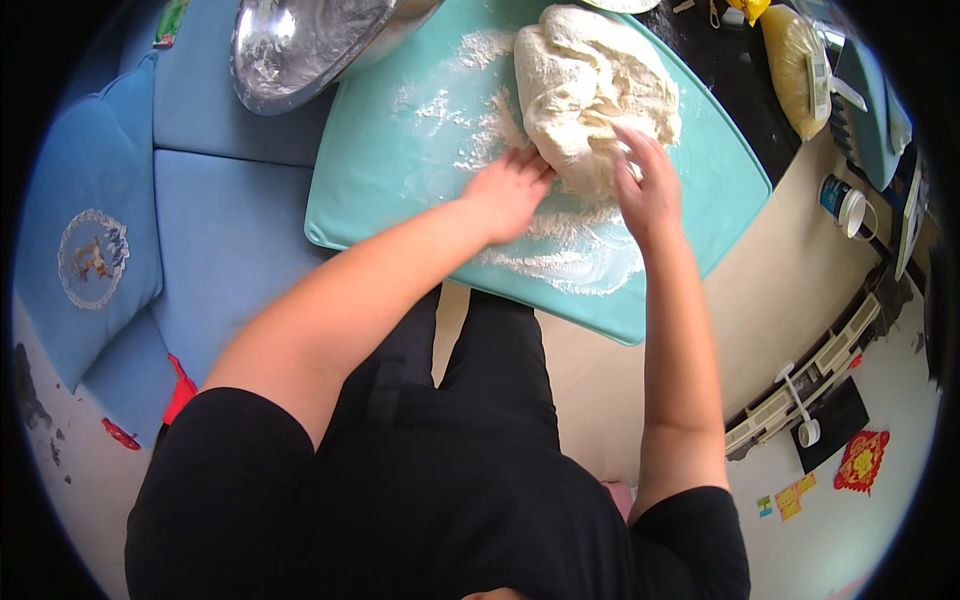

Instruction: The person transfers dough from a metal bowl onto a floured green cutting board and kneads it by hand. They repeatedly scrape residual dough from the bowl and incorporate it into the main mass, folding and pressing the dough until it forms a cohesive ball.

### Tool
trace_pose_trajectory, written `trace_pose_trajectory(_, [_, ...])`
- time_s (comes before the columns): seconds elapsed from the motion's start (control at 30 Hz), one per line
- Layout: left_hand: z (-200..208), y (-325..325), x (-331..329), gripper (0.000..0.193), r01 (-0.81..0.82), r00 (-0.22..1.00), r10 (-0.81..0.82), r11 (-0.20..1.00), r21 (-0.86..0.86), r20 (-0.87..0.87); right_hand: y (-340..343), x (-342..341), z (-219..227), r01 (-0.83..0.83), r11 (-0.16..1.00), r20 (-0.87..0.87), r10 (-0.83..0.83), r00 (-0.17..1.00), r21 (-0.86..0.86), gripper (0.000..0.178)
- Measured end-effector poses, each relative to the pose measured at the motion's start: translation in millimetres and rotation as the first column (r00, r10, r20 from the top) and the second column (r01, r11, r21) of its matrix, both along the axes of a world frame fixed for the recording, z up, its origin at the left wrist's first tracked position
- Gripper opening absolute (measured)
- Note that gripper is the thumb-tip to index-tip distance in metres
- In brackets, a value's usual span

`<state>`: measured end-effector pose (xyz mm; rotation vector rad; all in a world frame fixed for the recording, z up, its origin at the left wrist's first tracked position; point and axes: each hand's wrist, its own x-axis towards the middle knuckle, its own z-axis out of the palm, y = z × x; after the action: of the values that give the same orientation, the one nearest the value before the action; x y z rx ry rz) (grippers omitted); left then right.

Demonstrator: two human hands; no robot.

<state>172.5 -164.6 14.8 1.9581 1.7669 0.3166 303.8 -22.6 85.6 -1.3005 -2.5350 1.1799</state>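
A large, soft lump of white dough (590, 95) lies on a turquoise board (370, 190), folded and uneven on top. Loose flour (560, 265) is smeared over the board to the left of the dough and along its near side. My left hand (510, 195) rests low at the dough's near left edge, its fingers stretched out and pointing toward it. At the near right side, my right hand (650, 190) is raised over the dough's edge with thumb and fingers apart. Its fingertips are at the dough, slightly blurred; whether they press in, I cannot tell.
A flour-dusted metal bowl (300, 50) tilts at the board's far left corner. Blue sofa cushions (225, 220) lie to the left. On the dark table (720, 70) at the far right are a bag of yellowish contents (795, 75) and small items. A white-rimmed bucket (850, 210) stands further right.
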Motion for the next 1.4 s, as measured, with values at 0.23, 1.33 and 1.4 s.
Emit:
trace_pose_trajectory(0.23, [8, 9, 2, 0.060, -0.384, 0.416, 0.669, 0.743, -0.548, 0.616, -6, 35, -37, 0.062, 0.964, 0.236, -0.125, 0.964, 0.258, 0.068])
trace_pose_trajectory(1.33, [32, 39, 19, 0.015, -0.416, 0.832, 0.518, 0.818, -0.397, 0.197, -30, 0, -31, -0.198, 0.978, 0.523, 0.200, 0.828, -0.061, 0.012])
trace_pose_trajectory(1.4, [21, 60, 10, 0.014, -0.364, 0.856, 0.480, 0.823, -0.436, 0.191, -19, -5, -48, -0.150, 0.987, 0.523, 0.161, 0.837, -0.063, 0.013])
